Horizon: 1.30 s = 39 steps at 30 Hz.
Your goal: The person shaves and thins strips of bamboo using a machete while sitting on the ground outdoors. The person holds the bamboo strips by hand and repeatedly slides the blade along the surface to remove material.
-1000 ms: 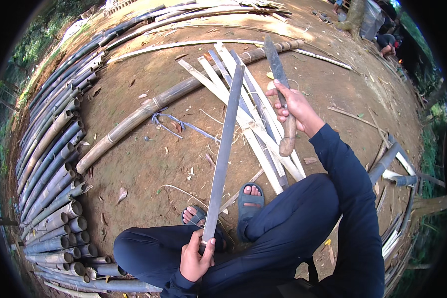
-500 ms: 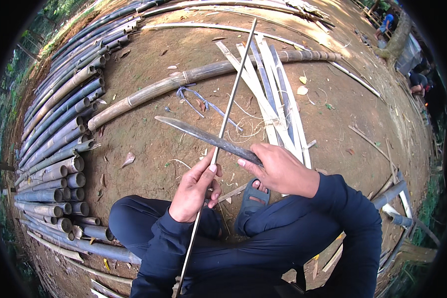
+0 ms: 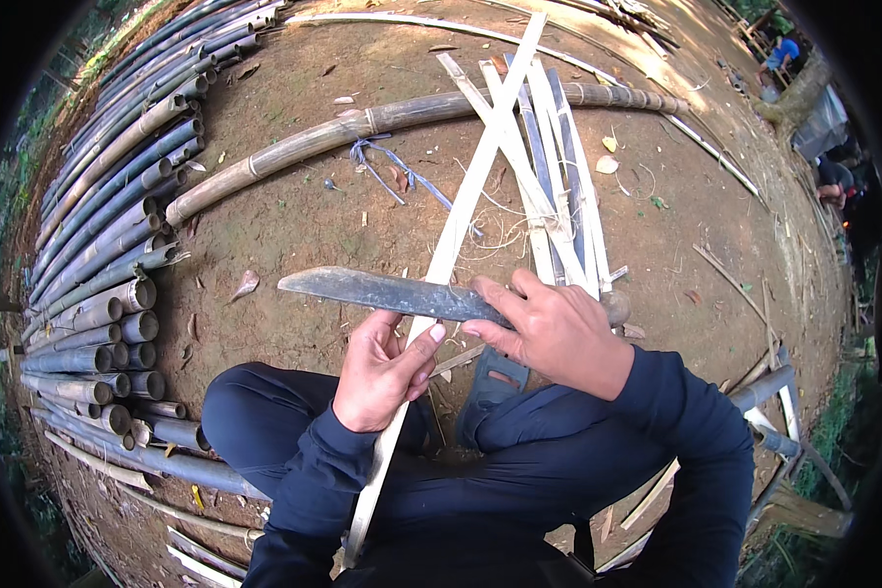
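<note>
The left hand (image 3: 377,377) comes up from the lower edge on a bent forearm, its fingers curled and its thumb slanting up and to the right. It is closed in a pinch on a pale, flat bamboo strip (image 3: 472,196), the thumb tip resting by the strip's right side. The right hand (image 3: 563,333) reaches in from the right with the elbow bent out and the back of the hand uppermost. It is wrapped around a large knife (image 3: 363,290) where blade and handle meet, forefinger and thumb toward the blade; the rounded handle end shows past the knuckles. The blade points left and crosses over the strip just beyond the left fingertips; whether its edge touches the strip cannot be told.

The strip runs through the left hand, its near end over the person's lap, its far end passing in view across a bundle of split bamboo (image 3: 568,220). Below the hands are the person's bent legs (image 3: 265,412) and a dark sandal (image 3: 490,392).

Farther out on the dirt ground (image 3: 274,235), a long brown bamboo pole (image 3: 314,145) lies beyond the hands, with bluish twine (image 3: 407,174) near it. Dark bamboo poles (image 3: 118,255) are stacked along the ground's left edge. Toward its far right corner are a tree trunk (image 3: 802,93) and another person in blue (image 3: 781,53).
</note>
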Motion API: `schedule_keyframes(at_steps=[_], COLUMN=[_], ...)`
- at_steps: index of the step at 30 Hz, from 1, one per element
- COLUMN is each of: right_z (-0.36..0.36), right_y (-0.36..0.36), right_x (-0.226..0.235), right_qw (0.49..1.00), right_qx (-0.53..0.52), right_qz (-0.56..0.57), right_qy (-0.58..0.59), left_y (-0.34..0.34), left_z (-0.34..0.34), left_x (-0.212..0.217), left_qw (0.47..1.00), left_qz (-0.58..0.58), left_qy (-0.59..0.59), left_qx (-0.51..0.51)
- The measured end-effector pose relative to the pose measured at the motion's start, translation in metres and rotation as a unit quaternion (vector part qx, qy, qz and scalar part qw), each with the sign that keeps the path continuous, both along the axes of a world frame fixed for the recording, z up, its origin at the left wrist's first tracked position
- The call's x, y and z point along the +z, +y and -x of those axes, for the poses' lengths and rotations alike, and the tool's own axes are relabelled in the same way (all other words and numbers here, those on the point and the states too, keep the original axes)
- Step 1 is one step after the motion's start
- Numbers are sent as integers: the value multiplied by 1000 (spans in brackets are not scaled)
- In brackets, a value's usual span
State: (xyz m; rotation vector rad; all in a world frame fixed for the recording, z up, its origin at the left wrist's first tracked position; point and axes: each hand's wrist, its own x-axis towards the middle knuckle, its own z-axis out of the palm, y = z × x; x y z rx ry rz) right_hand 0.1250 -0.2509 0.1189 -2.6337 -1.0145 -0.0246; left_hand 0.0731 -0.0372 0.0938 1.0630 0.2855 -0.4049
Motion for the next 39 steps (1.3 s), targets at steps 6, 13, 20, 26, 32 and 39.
schedule_keyframes(at_steps=[6, 13, 20, 26, 32, 39], right_z=[7, -16, -9, -7, -31, -19], right_y=[1, -12, -4, -4, -17, -9], right_x=[-1, -13, -6, -14, -18, -14], right_qw=[999, 997, 999, 998, 994, 999], right_qx=[6, -24, -6, -2, -62, -8], right_qz=[-5, -24, 3, -7, -5, 9], right_qy=[-45, -73, -36, -68, -92, -42], left_y=[1, 3, 7, 8, 5, 6], left_z=[5, 6, 9, 10, 13, 15], left_x=[-1, 2, -3, -6, -4, -6], left_qw=[1000, 1000, 999, 999, 1000, 1000], left_qz=[9, -22, 21, 9, 7, -9], left_qy=[23, 13, 27, 26, 23, 19], left_qx=[2, -5, -13, -23, -11, -4])
